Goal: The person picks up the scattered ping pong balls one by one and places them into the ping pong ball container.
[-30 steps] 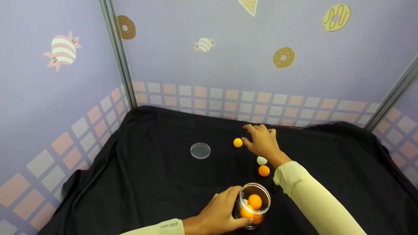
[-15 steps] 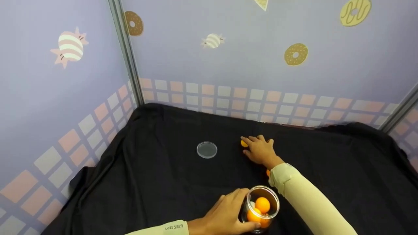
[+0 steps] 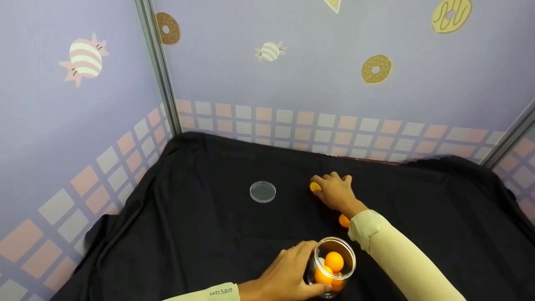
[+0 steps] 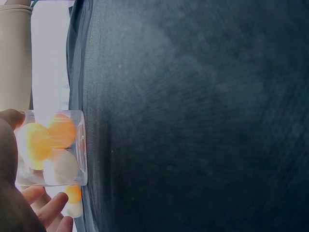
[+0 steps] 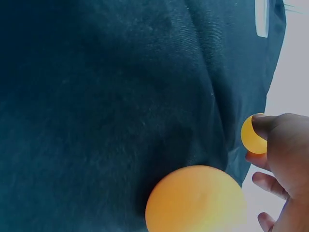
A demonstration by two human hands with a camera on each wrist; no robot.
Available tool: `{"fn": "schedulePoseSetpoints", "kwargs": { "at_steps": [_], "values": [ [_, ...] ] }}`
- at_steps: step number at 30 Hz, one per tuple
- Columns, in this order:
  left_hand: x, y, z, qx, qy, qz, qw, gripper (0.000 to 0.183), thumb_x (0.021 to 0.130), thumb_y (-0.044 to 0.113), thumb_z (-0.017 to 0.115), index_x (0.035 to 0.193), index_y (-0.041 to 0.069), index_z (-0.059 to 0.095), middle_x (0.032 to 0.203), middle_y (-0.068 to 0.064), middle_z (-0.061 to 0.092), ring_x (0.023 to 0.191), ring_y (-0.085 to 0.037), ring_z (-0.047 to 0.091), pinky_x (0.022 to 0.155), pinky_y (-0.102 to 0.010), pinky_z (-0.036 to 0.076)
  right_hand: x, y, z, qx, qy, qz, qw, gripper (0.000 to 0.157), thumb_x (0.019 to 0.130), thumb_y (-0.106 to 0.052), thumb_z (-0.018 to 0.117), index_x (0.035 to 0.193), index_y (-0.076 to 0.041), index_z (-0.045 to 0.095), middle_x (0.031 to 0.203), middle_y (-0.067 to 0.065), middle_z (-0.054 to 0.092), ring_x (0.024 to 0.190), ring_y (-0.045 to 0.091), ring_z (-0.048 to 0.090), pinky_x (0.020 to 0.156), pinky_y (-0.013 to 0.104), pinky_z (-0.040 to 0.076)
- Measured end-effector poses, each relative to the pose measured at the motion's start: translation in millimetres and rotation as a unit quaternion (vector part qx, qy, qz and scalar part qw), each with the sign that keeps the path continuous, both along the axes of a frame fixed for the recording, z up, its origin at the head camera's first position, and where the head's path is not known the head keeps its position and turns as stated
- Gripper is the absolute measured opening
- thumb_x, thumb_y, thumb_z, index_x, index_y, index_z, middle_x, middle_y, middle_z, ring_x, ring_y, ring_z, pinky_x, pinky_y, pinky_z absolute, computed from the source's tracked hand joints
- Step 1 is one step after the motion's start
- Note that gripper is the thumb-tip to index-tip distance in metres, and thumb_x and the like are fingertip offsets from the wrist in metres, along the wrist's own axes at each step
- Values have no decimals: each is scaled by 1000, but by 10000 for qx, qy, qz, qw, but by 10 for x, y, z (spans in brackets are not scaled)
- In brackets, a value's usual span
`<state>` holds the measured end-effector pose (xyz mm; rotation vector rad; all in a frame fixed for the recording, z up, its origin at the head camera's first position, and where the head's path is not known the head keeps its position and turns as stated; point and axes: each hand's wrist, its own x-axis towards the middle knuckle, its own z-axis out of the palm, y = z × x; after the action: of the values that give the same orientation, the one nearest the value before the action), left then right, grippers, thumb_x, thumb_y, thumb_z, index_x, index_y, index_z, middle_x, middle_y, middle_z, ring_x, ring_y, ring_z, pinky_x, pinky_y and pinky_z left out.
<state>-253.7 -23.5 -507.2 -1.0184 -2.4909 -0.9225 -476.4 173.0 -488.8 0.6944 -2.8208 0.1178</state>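
My left hand (image 3: 288, 274) grips a clear jar (image 3: 353, 263) at the lower middle of the head view, fingers and thumb around its side. Orange and white ping-pong balls lie inside; a white one (image 4: 62, 167) shows through the wall in the left wrist view. Farther out, my right hand (image 3: 337, 193) pinches a yellow-orange ping-pong ball (image 5: 251, 137) between thumb and fingers, low over the cloth. Under the right wrist rests an orange ball (image 3: 344, 220), large in the right wrist view. A loose white ball (image 4: 75, 209) is hidden by the right hand in the head view.
A shallow, clear round lid (image 3: 262, 192) lies left of my right hand. Black cloth (image 3: 209, 217) with folds covers the table. Printed walls (image 3: 234, 75) stand behind and at both sides, with metal posts (image 3: 161, 71) at the corners.
My right hand has come down beside the yellow-orange ball and now pinches it. The white ball has gone out of sight behind that hand. The left hand keeps its grip on the jar.
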Motion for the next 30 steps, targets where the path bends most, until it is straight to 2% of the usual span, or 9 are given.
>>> {"fn": "schedulePoseSetpoints", "kwargs": {
  "at_steps": [7,16,24,30],
  "values": [
    [1,20,-28,84,195,-91,9997,74,85,61,74,136,13,50,124,-2,66,106,-13,66,83,-34,57,223,122,149,-176,287,218,9992,35,97,-33,70,130,-27,64,107,7,72,102,31,57,84,57,34],
    [-8,5,-34,131,198,-31,9997,73,86,61,73,138,16,48,121,0,65,104,-11,65,86,-35,58,598,151,426,-387,622,195,9971,37,96,-38,70,131,-28,64,113,4,74,100,28,59,87,59,38],
    [-30,16,-46,188,401,-77,9990,74,85,58,75,137,12,49,120,-2,65,101,-13,66,84,-36,58,1048,219,664,-596,1330,446,9883,37,93,-40,73,128,-29,66,106,-3,74,101,23,61,85,55,38],
    [-27,38,-39,229,159,-116,9995,74,85,58,76,136,12,50,118,-2,66,100,-12,65,82,-36,58,1421,305,863,-611,1591,600,9835,38,94,-42,72,130,-31,66,106,-6,73,103,19,61,87,54,38]
  ]
}}
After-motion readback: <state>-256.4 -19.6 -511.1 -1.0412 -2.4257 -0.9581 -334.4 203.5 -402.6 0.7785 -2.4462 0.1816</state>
